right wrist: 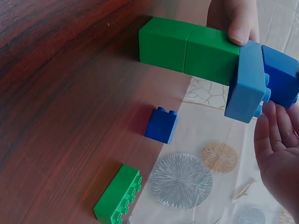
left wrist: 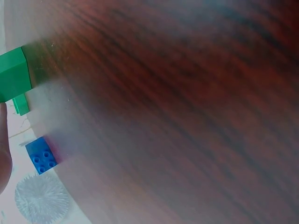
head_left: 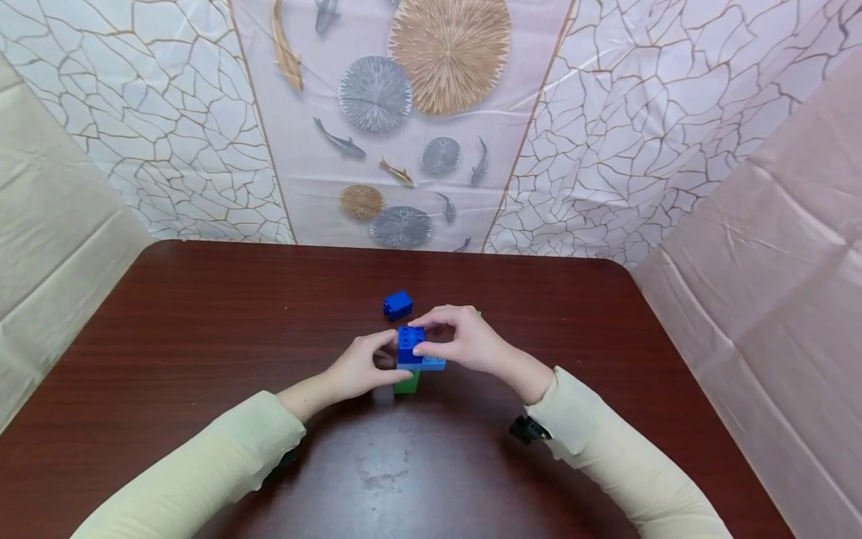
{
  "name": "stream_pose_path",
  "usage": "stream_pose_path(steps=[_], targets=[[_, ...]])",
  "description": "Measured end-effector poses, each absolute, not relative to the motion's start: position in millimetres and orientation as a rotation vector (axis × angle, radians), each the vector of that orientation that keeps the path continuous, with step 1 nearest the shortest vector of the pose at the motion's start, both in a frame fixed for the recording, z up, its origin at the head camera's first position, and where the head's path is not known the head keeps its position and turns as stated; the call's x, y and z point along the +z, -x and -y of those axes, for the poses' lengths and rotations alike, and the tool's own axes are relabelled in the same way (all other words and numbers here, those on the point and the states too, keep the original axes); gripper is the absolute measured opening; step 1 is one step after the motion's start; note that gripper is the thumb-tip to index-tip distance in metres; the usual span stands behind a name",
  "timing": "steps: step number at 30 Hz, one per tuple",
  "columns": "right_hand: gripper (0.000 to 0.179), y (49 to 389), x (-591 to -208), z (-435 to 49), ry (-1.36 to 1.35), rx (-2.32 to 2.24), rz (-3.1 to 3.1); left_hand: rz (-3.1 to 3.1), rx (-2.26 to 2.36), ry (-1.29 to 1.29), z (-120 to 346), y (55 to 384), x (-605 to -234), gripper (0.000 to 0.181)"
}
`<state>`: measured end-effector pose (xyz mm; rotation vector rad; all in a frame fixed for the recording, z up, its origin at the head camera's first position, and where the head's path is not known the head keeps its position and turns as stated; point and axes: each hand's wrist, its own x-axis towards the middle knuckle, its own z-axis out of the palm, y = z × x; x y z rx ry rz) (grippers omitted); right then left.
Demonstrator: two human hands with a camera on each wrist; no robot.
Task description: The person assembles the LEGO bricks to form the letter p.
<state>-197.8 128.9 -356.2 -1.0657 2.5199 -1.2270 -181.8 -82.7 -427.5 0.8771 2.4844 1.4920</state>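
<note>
Two green bricks (right wrist: 189, 49) stand one on the other, with a wider light blue brick (head_left: 434, 364) across their top. A dark blue brick (head_left: 411, 340) sits on one end of the light blue one, leaving several of its studs bare. My left hand (head_left: 360, 367) grips the stack at the light blue brick, thumb on the near side. From the other side, my right hand (head_left: 471, 343) pinches the dark blue brick between thumb and fingers. The lower green bricks are mostly hidden under the stack in the head view.
A loose dark blue brick (head_left: 398, 305) lies on the brown table (head_left: 202, 322) just beyond the hands. To its right lies a long green brick (right wrist: 119, 193), nearly hidden behind my right hand in the head view. Patterned cloth (head_left: 377, 157) hangs behind the table.
</note>
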Motion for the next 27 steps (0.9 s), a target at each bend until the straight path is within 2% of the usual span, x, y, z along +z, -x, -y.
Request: stream_pose_path(steps=[16,22,27], targets=[[0.031,205,-349,-129,1.059,-1.207,-2.434,-2.489,1.494,-0.864,82,181,-427,0.032],[0.027,222,-351,-132,0.961,-1.257,-2.356,-2.490,1.496,-0.839,82,181,-427,0.031],[0.036,246,-364,-131,0.891,-1.264,-2.461,-2.493,1.489,-0.825,82,180,-426,0.029]])
